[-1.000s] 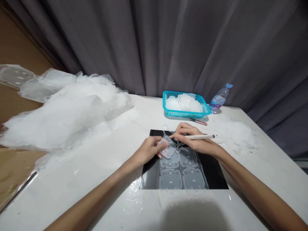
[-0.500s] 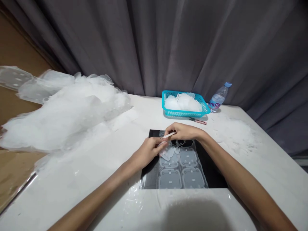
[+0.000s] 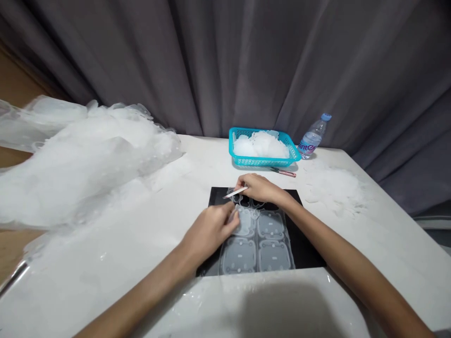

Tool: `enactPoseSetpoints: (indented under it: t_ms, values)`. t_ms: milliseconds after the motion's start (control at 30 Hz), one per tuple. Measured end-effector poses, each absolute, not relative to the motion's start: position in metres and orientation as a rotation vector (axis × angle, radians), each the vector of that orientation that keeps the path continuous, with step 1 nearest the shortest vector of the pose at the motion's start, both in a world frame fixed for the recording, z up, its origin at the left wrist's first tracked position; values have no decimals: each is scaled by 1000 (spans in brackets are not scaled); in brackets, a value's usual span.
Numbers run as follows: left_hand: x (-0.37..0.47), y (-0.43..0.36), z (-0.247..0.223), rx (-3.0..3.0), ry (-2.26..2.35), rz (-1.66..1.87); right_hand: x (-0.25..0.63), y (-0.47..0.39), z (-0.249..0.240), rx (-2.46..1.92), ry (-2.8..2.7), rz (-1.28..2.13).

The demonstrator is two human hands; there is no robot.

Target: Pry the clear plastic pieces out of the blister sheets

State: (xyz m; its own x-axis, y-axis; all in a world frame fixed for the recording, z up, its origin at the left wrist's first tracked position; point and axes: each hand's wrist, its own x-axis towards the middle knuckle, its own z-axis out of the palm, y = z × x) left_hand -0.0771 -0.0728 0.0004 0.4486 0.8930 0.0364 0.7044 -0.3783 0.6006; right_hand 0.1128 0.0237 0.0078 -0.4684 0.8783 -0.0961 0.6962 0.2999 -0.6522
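Note:
My right hand (image 3: 255,187) is closed around a slim white tool (image 3: 235,192) that looks like a craft knife. Its narrow tip points left, above the back of a translucent moulded plastic sheet (image 3: 240,256). The sheet has rounded square panels and lies on a black board (image 3: 308,253). My left hand (image 3: 214,227) is closed at the sheet's left side, thumb and index finger bent together at a panel's edge. Its fingertips partly cover that panel (image 3: 245,225). At the back of the sheet, cut-out gaps show the black board.
A turquoise basket (image 3: 264,162) holds white translucent pieces, with a water bottle (image 3: 312,140) beside it. A pink-handled cutter (image 3: 283,172) lies in front. A large heap of plastic sheets (image 3: 84,164) fills the left; thin scraps (image 3: 336,188) lie at right on the white table (image 3: 169,291).
My left hand has moved down and left; the plastic piece that was raised at its fingers now lies flat on the sheet. The white tool's tip has swung left. The view has shifted slightly.

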Motion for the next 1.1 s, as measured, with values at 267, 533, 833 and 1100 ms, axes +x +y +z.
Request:
enactPoseSetpoints:
  t_ms: [267,533,833,1100]
  values:
    - [-91,-45,-5,1849,1184,586,144,12,14,-1099,-2370,1235]
    - [-88,-51,-9,1819,1150,641,141,7,12,-870,-2196,1498]
    - [-81,-67,-6,2592,974,634,139,10,-4,-1156,-2255,986]
    - [-86,-65,-2,2305,1061,864,150,19,-7,-1300,-2219,600]
